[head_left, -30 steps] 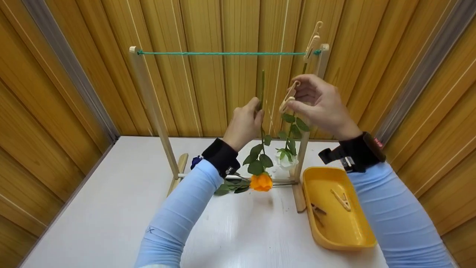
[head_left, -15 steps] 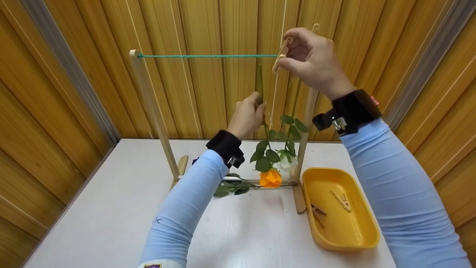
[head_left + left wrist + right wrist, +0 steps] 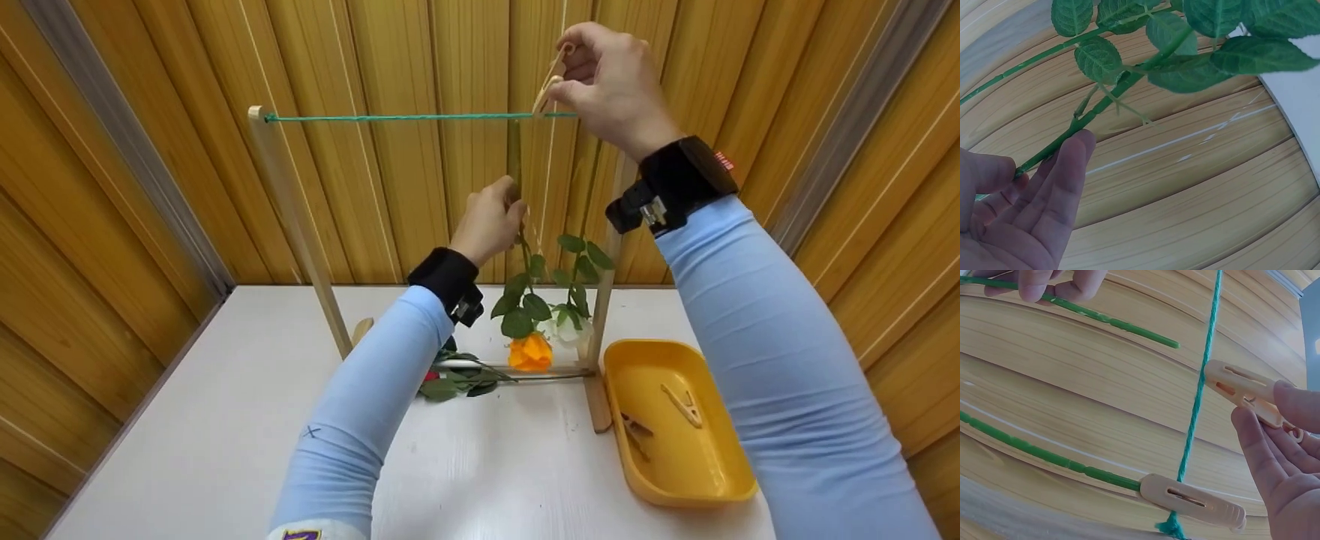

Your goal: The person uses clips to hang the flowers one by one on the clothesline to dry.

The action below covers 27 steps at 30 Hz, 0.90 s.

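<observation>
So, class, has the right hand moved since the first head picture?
Yes: the right hand has risen, from below the green cord to partly above it.

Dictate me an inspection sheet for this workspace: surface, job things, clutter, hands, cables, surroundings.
Surface: white table, a few specks.
Job things: orange rose head down, unclipped; white rose hanging from green line by a hung clip; yellow tray with spare clip and something brown.
Clutter: leafy stems lying at the base of the frame.
Left hand: pinches orange rose's stem.
Right hand: holds another clip, tip at the line.
Cables: nothing seen.
Surroundings: wood-patterned walls.
</observation>
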Motion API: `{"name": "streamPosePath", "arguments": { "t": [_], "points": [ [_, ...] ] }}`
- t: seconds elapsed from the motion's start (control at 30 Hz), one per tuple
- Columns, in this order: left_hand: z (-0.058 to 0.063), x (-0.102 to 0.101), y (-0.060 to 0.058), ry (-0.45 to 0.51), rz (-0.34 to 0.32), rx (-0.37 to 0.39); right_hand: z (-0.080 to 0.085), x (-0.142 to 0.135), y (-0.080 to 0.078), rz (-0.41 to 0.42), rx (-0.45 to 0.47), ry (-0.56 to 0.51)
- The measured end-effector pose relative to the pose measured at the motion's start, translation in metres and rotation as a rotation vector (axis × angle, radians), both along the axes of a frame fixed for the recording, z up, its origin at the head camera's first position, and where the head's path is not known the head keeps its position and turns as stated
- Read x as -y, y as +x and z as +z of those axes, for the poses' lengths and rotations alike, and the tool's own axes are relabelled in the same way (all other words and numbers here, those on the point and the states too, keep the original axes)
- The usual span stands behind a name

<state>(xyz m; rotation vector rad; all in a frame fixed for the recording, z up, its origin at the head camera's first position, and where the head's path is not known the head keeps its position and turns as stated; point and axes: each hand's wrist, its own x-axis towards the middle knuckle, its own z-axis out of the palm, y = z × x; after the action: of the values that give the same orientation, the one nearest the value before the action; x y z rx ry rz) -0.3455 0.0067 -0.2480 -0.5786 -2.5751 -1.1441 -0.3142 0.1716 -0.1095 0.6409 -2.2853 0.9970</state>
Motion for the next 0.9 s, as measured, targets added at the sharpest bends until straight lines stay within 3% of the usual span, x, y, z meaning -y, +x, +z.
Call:
{"name": "streamPosePath", "arguments": {
  "t": [0.37, 0.9],
  "points": [
    [0.010, -0.005, -0.002, 0.011, -0.003, 0.006, 0.000, 0.002, -0.006, -0.079, 0.025, -0.009],
    [0.014, -0.004, -0.002, 0.021, -0.035, -0.002, -0.009, 0.015, -0.012, -0.038, 0.096, -0.105]
  ]
}}
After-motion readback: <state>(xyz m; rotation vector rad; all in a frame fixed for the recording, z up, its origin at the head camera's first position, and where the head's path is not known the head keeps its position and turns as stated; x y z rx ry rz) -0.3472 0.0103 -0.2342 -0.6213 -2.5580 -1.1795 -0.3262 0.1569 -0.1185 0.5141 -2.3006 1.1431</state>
